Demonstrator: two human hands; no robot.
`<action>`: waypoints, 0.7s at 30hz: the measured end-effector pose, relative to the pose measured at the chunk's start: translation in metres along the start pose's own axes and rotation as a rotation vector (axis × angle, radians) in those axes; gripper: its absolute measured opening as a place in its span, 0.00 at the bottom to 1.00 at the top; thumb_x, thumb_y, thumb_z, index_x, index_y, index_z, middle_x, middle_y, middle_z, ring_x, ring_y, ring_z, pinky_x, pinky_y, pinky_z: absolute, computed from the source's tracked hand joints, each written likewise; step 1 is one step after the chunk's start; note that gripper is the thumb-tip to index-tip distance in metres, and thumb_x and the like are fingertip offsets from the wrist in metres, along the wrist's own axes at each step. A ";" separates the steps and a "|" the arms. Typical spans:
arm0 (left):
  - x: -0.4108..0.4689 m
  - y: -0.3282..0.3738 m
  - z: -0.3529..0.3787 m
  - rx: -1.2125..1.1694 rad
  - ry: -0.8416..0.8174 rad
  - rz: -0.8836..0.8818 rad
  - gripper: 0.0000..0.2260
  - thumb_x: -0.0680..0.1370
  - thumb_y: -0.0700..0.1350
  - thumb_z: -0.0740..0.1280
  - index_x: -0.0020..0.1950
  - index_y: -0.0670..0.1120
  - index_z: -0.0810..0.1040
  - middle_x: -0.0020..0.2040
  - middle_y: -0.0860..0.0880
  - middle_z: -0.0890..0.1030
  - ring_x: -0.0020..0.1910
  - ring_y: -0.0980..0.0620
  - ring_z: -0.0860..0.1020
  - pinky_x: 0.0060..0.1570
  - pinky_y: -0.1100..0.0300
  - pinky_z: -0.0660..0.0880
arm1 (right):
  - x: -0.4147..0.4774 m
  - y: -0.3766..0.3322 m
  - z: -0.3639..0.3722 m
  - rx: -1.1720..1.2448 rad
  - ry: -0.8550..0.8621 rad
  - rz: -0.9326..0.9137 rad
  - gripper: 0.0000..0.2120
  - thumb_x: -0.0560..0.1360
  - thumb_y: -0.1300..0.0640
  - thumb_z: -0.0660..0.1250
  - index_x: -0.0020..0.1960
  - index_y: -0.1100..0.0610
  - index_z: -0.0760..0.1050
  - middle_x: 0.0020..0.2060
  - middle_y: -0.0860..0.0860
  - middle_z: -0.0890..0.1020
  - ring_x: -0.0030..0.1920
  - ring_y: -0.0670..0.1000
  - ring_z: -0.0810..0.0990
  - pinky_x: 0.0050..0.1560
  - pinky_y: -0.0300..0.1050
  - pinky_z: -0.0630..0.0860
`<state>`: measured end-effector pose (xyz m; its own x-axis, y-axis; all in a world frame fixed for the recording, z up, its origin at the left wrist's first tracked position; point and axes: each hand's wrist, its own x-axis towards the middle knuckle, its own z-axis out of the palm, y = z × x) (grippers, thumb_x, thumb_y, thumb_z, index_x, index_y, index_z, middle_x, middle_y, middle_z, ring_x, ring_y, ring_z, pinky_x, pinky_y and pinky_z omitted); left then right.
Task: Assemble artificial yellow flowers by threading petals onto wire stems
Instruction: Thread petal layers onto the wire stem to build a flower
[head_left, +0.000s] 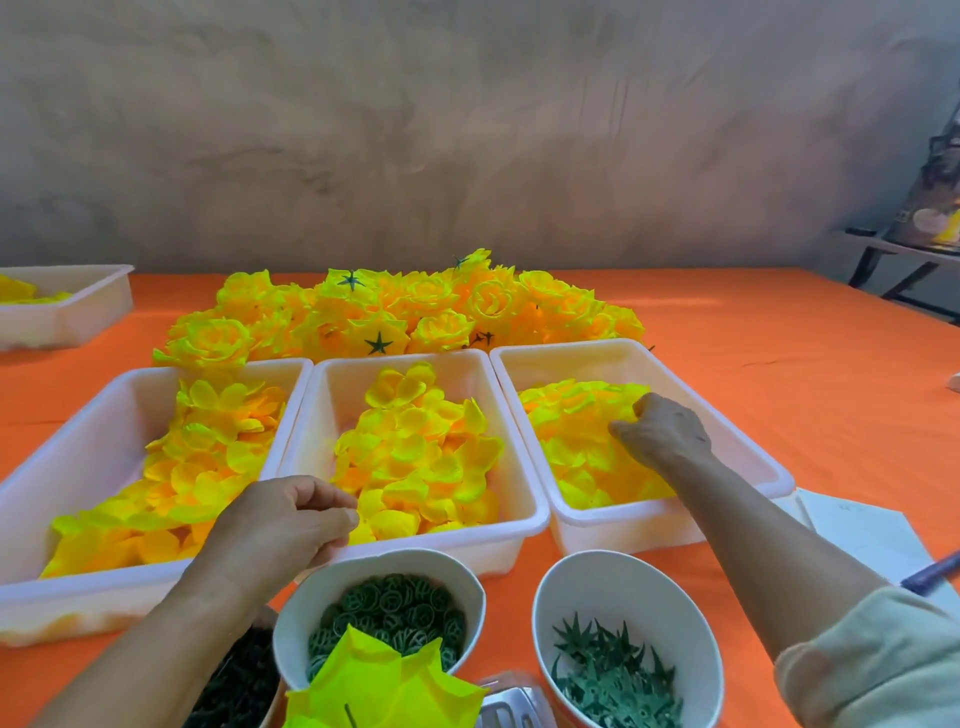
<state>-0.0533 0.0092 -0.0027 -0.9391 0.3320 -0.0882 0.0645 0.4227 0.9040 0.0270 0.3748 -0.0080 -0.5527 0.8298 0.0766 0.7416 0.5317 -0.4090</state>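
I see the left hand curled at the middle tray's near corner, fingertips against its petals; whether it pinches one I cannot tell. The right hand reaches into the right tray, fingers gripping petals there. I judge that's the next layer, since the trays sit side by side within reach.

My right hand buries its fingertips among the petals, so its grip is unclear; the left edge cuts the far tray.
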 end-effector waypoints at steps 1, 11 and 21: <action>0.001 0.001 0.000 -0.004 -0.001 -0.005 0.03 0.74 0.37 0.72 0.42 0.43 0.84 0.34 0.44 0.84 0.27 0.53 0.77 0.32 0.61 0.74 | 0.001 0.001 0.000 0.013 0.027 -0.013 0.20 0.74 0.48 0.66 0.63 0.54 0.74 0.61 0.58 0.78 0.62 0.61 0.74 0.56 0.50 0.72; 0.001 0.005 0.000 -0.023 -0.006 -0.028 0.02 0.74 0.35 0.72 0.43 0.41 0.84 0.33 0.44 0.83 0.26 0.54 0.78 0.25 0.68 0.73 | -0.013 -0.004 -0.023 0.611 0.339 -0.106 0.21 0.74 0.40 0.58 0.56 0.54 0.78 0.50 0.57 0.81 0.54 0.59 0.76 0.51 0.48 0.69; -0.013 0.015 -0.013 -0.212 -0.079 -0.093 0.05 0.74 0.41 0.73 0.47 0.41 0.83 0.43 0.41 0.85 0.36 0.55 0.83 0.29 0.67 0.76 | -0.113 -0.071 -0.071 1.402 -0.277 -0.219 0.08 0.78 0.48 0.64 0.44 0.49 0.77 0.37 0.49 0.82 0.30 0.48 0.77 0.28 0.40 0.71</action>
<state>-0.0443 0.0000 0.0180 -0.9081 0.3680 -0.1998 -0.1008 0.2710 0.9573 0.0639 0.2553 0.0765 -0.7794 0.6096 0.1449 -0.2526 -0.0941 -0.9630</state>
